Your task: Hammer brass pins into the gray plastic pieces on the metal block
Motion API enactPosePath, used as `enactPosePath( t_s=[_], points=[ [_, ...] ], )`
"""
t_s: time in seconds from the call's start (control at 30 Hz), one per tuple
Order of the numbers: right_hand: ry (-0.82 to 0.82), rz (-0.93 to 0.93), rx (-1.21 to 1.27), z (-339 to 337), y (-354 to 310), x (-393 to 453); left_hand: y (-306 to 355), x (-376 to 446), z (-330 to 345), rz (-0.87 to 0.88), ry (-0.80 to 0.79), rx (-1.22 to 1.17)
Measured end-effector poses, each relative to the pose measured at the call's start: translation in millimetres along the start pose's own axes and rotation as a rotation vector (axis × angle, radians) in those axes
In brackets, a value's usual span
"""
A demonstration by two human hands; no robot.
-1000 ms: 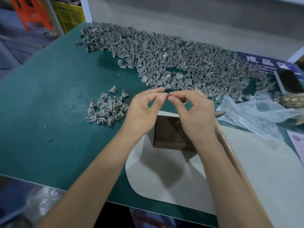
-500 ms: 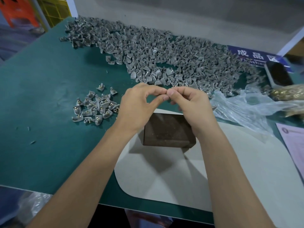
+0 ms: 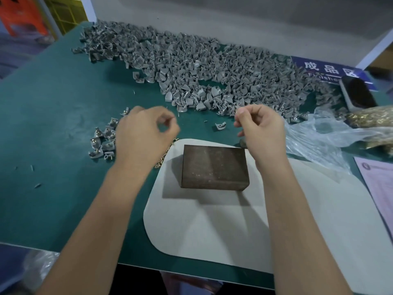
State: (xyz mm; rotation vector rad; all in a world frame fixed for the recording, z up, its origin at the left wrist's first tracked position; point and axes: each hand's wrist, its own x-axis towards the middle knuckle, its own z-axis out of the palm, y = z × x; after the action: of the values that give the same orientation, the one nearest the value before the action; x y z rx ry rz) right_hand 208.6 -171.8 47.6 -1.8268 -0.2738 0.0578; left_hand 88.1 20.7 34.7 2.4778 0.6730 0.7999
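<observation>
1. The big heap of gray plastic pieces (image 3: pixel 191 69) at the back of the green bench (image 3: pixel 53 116) looks unpinned: most work is left.
2. The metal block (image 3: pixel 213 167) on its pale mat (image 3: pixel 202 226) is bare.
3. A small pinned pile (image 3: pixel 102 141) lies left.
4. The left hand (image 3: pixel 144 135) and right hand (image 3: pixel 261 128) are raised with fingers curled; each grip's content, cannot tell.
</observation>
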Motion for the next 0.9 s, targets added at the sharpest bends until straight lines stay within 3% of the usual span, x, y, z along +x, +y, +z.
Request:
enactPosePath(
  t_s=[0.17,0.27,0.37,0.47,0.73,0.9],
  points=[
    [0.028,-0.002,-0.041,-0.8,3.8,0.1,-23.5,-2.1,-8.2,-0.072,-0.236,0.235],
    [0.035,-0.019,-0.067,-0.6,8.6,2.5,-2.3,7.5,6.1,0.071,-0.240,0.092],
    [0.028,-0.008,-0.122,1.4,14.3,6.1,24.0,25.9,31.4,0.119,-0.453,-0.084],
    [0.049,-0.006,-0.164,1.7,17.9,8.0,44.6,44.3,59.3,0.169,-0.590,-0.052],
    [0.049,-0.040,-0.195,2.4,22.4,10.8,58.9,67.2,82.8,0.305,-0.620,0.155],
    [-0.032,-0.169,-0.229,8.8,17.2,7.0,43.3,48.3,60.0,0.165,-0.516,-0.249]
  ],
)
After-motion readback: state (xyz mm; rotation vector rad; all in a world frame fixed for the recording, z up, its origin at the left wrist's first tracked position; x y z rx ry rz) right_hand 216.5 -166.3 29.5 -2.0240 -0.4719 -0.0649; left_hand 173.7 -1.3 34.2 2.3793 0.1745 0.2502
